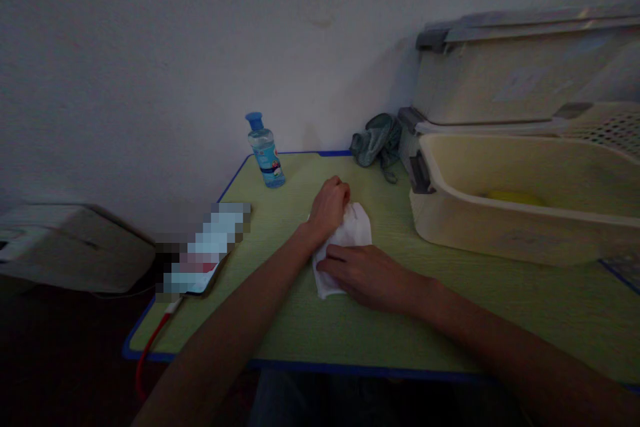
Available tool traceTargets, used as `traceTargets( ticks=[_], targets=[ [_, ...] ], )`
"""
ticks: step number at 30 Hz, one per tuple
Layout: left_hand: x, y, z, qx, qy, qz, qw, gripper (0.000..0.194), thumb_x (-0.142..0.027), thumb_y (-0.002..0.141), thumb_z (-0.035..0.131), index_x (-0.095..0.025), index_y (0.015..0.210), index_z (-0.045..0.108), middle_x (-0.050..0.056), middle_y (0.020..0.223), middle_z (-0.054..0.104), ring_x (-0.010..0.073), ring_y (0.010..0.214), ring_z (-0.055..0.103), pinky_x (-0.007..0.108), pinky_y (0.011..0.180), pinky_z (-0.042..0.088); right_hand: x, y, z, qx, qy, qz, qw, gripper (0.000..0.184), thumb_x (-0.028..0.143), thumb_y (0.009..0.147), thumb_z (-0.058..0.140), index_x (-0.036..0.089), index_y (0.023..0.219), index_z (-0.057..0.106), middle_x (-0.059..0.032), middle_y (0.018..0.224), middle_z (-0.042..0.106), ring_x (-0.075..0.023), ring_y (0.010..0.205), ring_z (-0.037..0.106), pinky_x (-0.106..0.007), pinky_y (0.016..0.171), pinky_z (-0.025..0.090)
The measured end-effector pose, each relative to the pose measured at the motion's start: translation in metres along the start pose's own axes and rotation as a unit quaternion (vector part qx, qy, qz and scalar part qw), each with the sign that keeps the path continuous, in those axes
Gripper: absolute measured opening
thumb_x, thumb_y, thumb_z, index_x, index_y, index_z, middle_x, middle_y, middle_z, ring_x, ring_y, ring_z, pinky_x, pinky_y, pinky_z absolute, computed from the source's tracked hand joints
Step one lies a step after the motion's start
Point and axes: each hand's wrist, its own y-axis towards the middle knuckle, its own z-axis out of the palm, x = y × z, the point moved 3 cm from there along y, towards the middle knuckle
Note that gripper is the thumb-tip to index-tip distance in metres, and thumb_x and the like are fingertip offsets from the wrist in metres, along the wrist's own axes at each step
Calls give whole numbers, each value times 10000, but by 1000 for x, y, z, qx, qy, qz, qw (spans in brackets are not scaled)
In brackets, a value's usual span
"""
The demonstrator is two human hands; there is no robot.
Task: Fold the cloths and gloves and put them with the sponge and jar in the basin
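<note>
A small piece of white cloth point(356, 232), longer than it is wide, lies on the yellow-green table with its surface slightly wrinkled. My left hand point(330, 205) is closed at its far left edge, fingers curled down so that the fingertips are partly hidden. Across its near half comes my right hand point(367, 275) from the right, fingers bent and closed on the fabric. Both forearms cross above the near part of the table. Whether the cloth is folded or sewn into some shape, I cannot tell.
A blue-capped bottle point(267, 153) stands near the table's back left. Left of my arm lies a phone point(210, 247) with a red cable point(150, 347). A cream plastic bin point(475, 233) with its lid raised stands right, beside a crumpled grey-green cloth point(375, 140). The wall rises behind.
</note>
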Motion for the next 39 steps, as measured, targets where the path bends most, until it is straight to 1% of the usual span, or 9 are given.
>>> traceTargets(
  ticks=[3, 7, 12, 15, 18, 21, 29, 33, 39],
  targets=[
    [-2, -1, 1, 8, 14, 31, 999, 215, -45, 789, 423, -135, 694, 594, 55, 844, 526, 155, 835, 503, 294, 795, 424, 0, 0, 1, -4, -1, 2, 1000, 177, 119, 872, 422, 169, 978, 554, -43, 957, 604, -158, 729, 597, -278, 616, 431],
    [-6, -1, 0, 36, 12, 34, 999, 270, -89, 845, 393, -120, 753, 644, 57, 831, 537, 147, 802, 523, 283, 791, 435, 0, 0, 1, -6, -7, -1, 1000, 176, 123, 878, 416, 168, 972, 558, -45, 958, 605, -153, 730, 596, -279, 631, 435],
    [-17, -2, -6, 72, -4, 23, 997, 214, -230, 840, 509, -126, 785, 688, 58, 801, 556, 161, 827, 558, 288, 820, 448, 1, 0, -1, 2, -25, 1, 1000, 181, 106, 859, 436, 162, 980, 559, -46, 942, 609, -151, 700, 590, -273, 587, 422],
    [-19, -2, -4, 76, -17, 7, 997, 122, -197, 762, 616, -143, 831, 700, 64, 885, 579, 164, 861, 566, 286, 838, 447, 1, 0, -2, -4, -17, 2, 1000, 180, 104, 861, 432, 160, 973, 561, -44, 957, 610, -153, 724, 597, -272, 601, 430],
    [-19, -1, -1, 61, -32, -9, 998, 66, -156, 732, 644, -142, 777, 691, 59, 868, 591, 150, 826, 569, 262, 793, 455, 1, 0, -1, -12, -7, 2, 1000, 180, 113, 871, 420, 159, 970, 563, -49, 966, 609, -146, 737, 601, -266, 613, 438],
    [-19, -1, 1, 63, -15, -9, 998, 40, -155, 745, 631, -135, 725, 659, 51, 797, 611, 154, 775, 569, 267, 749, 455, 0, 0, 1, -23, -8, -2, 1000, 187, 98, 862, 420, 159, 966, 564, -50, 946, 612, -142, 724, 598, -265, 605, 436],
    [-16, 1, -3, 96, 5, -41, 995, 99, -180, 823, 533, -125, 867, 602, 71, 809, 658, 169, 747, 586, 281, 687, 443, 0, -1, 3, -30, -13, -7, 999, 175, 102, 860, 432, 156, 965, 561, -57, 951, 619, -150, 712, 604, -271, 588, 429],
    [-13, 3, -3, 111, -27, -33, 993, 46, -150, 780, 568, -128, 790, 607, 54, 768, 652, 147, 704, 575, 263, 671, 442, 0, 0, 1, -22, -13, -3, 1000, 172, 112, 866, 430, 159, 967, 562, -55, 943, 616, -158, 722, 607, -272, 582, 424],
    [-12, 2, 1, 91, 4, 2, 996, 107, -151, 785, 566, -117, 863, 630, 72, 854, 638, 158, 780, 581, 284, 763, 457, 1, 0, 0, -15, -7, -3, 1000, 198, 99, 863, 420, 153, 988, 563, -61, 977, 609, -148, 730, 599, -268, 609, 435]
  ],
)
